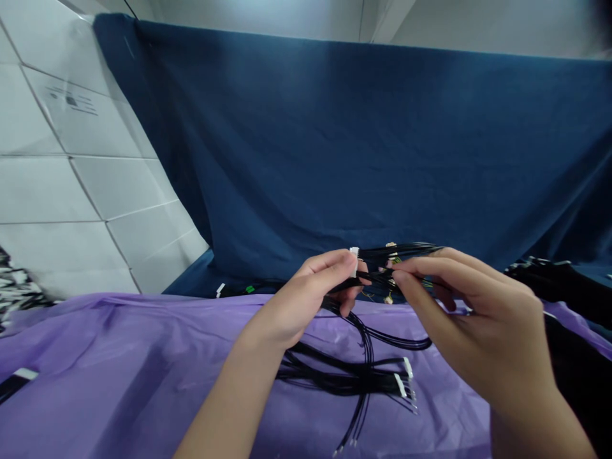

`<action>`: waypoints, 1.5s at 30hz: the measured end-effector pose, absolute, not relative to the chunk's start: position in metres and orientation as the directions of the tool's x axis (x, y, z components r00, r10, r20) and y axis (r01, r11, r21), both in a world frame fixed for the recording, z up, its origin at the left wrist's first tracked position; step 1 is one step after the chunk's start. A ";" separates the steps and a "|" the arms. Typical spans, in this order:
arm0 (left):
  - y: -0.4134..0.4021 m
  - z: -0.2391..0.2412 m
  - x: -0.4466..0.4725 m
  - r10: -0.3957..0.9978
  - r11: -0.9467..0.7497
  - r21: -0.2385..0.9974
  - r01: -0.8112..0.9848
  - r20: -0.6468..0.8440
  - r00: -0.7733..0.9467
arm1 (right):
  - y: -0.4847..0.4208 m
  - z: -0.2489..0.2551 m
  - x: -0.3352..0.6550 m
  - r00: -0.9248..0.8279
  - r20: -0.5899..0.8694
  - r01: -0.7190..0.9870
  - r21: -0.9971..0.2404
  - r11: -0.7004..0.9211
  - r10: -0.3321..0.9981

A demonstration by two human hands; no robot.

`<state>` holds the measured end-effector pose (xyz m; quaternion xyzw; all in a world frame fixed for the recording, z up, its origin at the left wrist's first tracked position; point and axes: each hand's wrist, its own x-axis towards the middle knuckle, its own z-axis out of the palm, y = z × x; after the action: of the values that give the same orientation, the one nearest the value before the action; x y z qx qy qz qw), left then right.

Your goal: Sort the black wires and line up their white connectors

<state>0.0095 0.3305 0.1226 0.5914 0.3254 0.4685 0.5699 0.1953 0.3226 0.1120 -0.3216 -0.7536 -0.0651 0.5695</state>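
Note:
My left hand (306, 296) pinches a small white connector (354, 253) at the end of a bundle of thin black wires (401, 250). My right hand (473, 306) is closed in a pinch on the same black wires just right of the connector. Both hands hover above a purple sheet (119, 357). Below them lies a loose heap of black wire harnesses (354, 376) with white connectors (404, 376) at their ends.
A dark blue cloth (358, 146) hangs behind as a backdrop. White wall panels (62, 178) stand to the left. A dark pile of more black wires (549, 274) lies at the right edge. A black-and-white patterned item (14, 287) sits at far left.

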 end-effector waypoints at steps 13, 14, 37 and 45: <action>0.331 0.119 0.015 0.920 -0.175 0.976 -0.127 0.208 0.333 | 0.323 0.110 0.190 -0.166 0.914 0.576 -0.215 0.789 0.370; 0.331 0.118 0.015 0.920 -0.171 0.976 -0.133 0.207 0.333 | 0.322 0.110 0.189 -0.164 0.913 0.577 -0.218 0.788 0.373; 0.330 0.120 0.007 0.936 -0.161 0.906 -0.392 0.266 0.230 | 0.330 0.112 0.205 0.278 0.632 0.310 -0.772 0.556 0.723; 0.331 0.116 0.010 0.944 -0.153 0.906 -0.394 0.252 0.214 | 0.326 0.111 0.199 -0.456 0.428 0.218 -0.796 0.564 0.780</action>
<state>0.0098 0.3311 0.1164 0.5070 0.2713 0.5653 0.5914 0.1987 0.3260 0.1110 -0.3191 -0.7822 0.3407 0.4126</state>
